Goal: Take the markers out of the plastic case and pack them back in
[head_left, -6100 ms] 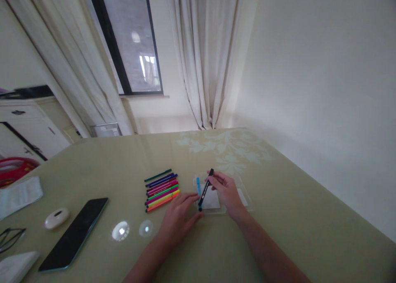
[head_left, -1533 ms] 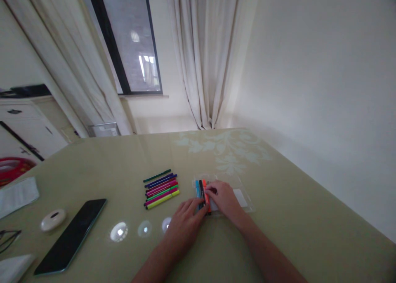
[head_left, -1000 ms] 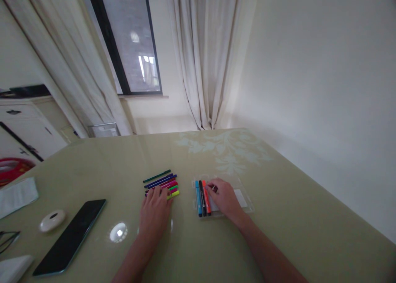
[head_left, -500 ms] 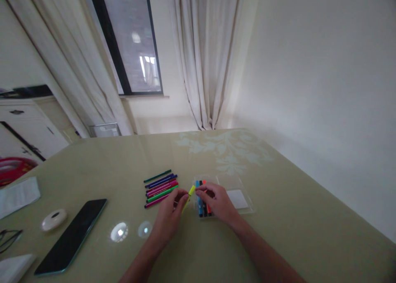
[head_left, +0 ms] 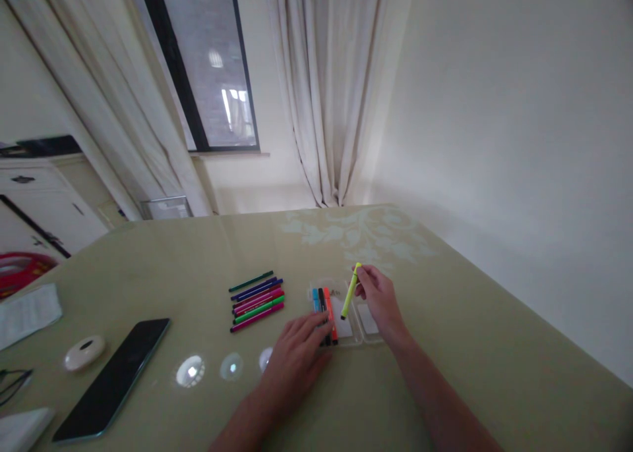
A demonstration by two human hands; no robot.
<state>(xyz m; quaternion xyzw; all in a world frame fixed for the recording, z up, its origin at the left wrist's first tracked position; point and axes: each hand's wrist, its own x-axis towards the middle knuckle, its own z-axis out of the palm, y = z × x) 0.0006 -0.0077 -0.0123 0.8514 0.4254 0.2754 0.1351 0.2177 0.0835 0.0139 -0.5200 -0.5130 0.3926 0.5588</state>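
My right hand pinches a yellow marker near its upper end and holds it tilted above the clear plastic case. The case lies open on the table. In its left part sit a blue marker, a black marker and an orange marker, side by side. My left hand rests with its fingers stretched over the lower ends of these markers and the case's near left edge. Left of the case, several markers lie in a row, among them a green marker and a dark green marker.
A black phone lies on the table at the left, beside a white oval object. A folded pale cloth or paper and a dark cable are farther left. A wall borders the table's right edge.
The yellow marker has passed from my left hand to my right, which has moved right and lifted it over the case. My left hand has come down onto the markers in the case.
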